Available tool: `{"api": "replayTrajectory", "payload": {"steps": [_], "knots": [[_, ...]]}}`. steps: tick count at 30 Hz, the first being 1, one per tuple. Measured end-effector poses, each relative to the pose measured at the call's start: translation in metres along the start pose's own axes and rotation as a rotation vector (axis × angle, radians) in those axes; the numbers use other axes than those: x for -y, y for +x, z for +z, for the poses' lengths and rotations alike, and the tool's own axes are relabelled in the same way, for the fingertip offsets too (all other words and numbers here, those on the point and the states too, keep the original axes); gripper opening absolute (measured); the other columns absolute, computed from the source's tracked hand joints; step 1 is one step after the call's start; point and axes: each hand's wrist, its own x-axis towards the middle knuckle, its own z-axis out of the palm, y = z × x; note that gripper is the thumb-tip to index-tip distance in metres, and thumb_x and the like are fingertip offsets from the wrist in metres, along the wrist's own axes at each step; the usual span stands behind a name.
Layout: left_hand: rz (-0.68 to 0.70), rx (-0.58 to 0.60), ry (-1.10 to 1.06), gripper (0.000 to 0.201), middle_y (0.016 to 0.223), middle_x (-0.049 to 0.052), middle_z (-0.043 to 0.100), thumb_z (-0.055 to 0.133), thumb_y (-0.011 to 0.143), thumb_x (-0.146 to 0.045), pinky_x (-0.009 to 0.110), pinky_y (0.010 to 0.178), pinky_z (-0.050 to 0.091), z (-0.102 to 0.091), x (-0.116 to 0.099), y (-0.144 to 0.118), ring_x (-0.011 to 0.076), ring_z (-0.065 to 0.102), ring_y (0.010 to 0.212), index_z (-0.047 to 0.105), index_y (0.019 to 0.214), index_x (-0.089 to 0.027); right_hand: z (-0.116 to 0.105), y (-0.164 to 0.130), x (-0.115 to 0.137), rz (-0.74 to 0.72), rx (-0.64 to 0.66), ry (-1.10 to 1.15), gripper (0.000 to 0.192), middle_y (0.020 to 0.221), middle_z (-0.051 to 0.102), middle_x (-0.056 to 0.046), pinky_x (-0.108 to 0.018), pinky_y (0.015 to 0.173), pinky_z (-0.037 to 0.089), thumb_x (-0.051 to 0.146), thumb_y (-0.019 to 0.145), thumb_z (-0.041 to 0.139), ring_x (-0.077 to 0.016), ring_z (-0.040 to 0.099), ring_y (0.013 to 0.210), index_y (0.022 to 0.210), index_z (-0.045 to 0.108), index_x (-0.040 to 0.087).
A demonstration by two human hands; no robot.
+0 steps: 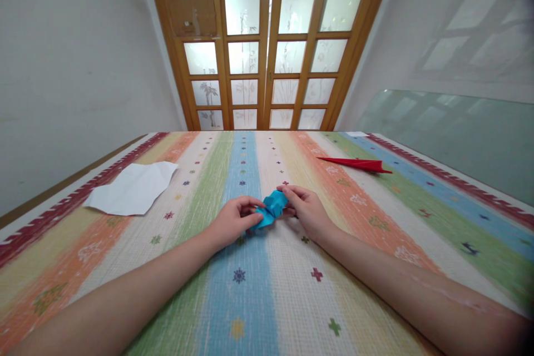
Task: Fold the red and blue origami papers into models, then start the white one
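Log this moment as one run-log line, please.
both hands pinch blue folded paper | striped tablecloth | white sheet left | red paper plane right

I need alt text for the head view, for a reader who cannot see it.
Two bare hands, left hand and right hand, hold a folded blue paper between them on a striped tablecloth. A white sheet lies far left, a red folded paper far right.

Matt blue paper model, woven striped cloth
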Motion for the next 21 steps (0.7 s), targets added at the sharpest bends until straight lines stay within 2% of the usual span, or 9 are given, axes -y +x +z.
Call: {"api": "replayTrajectory", "payload": {"steps": [3,6,8,13,21], "knots": [[-0.003,-0.068,-0.080,0.041,0.069,-0.004,0.054,0.073,0.080,-0.037,0.022,0.056,0.045,-0.0026,0.0009,0.0016,0.0100,0.052,0.060,0.062,0.113,-0.016,0.0009,-0.0011,0.0035,0.014,-0.033,0.002,0.037,0.080,0.069,-0.004,-0.030,0.050,0.054,0.049,0.078,0.074,-0.0164,0.064,0.058,0.099,0.070,0.019],[-0.018,-0.116,-0.097,0.043,0.069,-0.005,0.051,0.072,0.079,-0.040,0.022,0.054,0.046,-0.0032,-0.0014,0.0013,0.0107,0.052,0.060,0.060,0.114,-0.017,0.0023,-0.0031,0.0072,0.013,-0.041,-0.013,0.040,0.070,0.065,0.000,-0.029,0.045,0.051,0.045,0.079,0.072,-0.0154,0.061,0.050,0.110,0.064,0.021],[-0.024,-0.133,-0.081,0.044,0.069,-0.005,0.050,0.071,0.079,-0.041,0.022,0.053,0.046,-0.0034,-0.0026,0.0013,0.0104,0.052,0.059,0.060,0.114,-0.017,0.0032,-0.0041,0.0092,0.000,-0.061,-0.021,0.045,0.064,0.059,0.004,-0.027,0.043,0.049,0.042,0.079,0.071,-0.0141,0.057,0.047,0.117,0.060,0.022],[-0.047,-0.173,-0.046,0.041,0.070,-0.005,0.052,0.068,0.082,-0.039,0.022,0.049,0.044,-0.0060,-0.0017,0.0034,0.0079,0.049,0.051,0.059,0.114,-0.016,0.0023,-0.0034,0.0095,-0.036,-0.130,-0.012,0.054,0.061,0.049,0.008,-0.024,0.041,0.047,0.038,0.079,0.070,-0.0115,0.050,0.046,0.129,0.054,0.023],[-0.067,-0.186,-0.083,0.044,0.069,-0.005,0.051,0.070,0.079,-0.039,0.022,0.050,0.044,-0.0067,-0.0030,0.0047,0.0083,0.049,0.052,0.058,0.115,-0.016,-0.0013,-0.0008,0.0051,-0.058,-0.155,-0.010,0.059,0.062,0.046,0.008,-0.023,0.041,0.047,0.041,0.078,0.069,-0.0111,0.047,0.047,0.133,0.054,0.023]]}}
